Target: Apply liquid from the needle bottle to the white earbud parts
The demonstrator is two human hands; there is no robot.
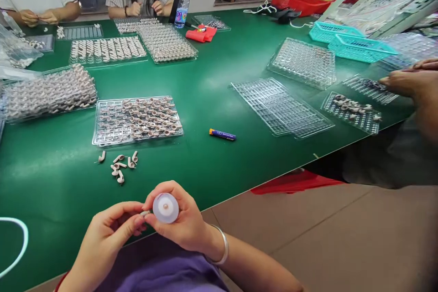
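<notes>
Holding small beige part (pixel 145 213) against white disc (pixel 165 208) at table (pixel 239 54) edge.
Pinching the part is the left hand (pixel 109 232); right hand (pixel 186 226) grips the disc. Several loose parts (pixel 119 164) lie beside tray (pixel 101 123), judged about two-thirds filled, left cells unfilled.

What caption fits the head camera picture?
Right hand holds a white disc; left hand pinches a small piece beside it.

At the near edge of the green bench (pixel 205 91), the right hand (pixel 186 226) grips a round white disc (pixel 165 208) while the left hand (pixel 106 237) pinches a small beige part (pixel 145 213) at its edge. Just beyond lie loose beige parts (pixel 119 166), a clear tray (pixel 102 132) and a blue pen (pixel 222 135).
</notes>
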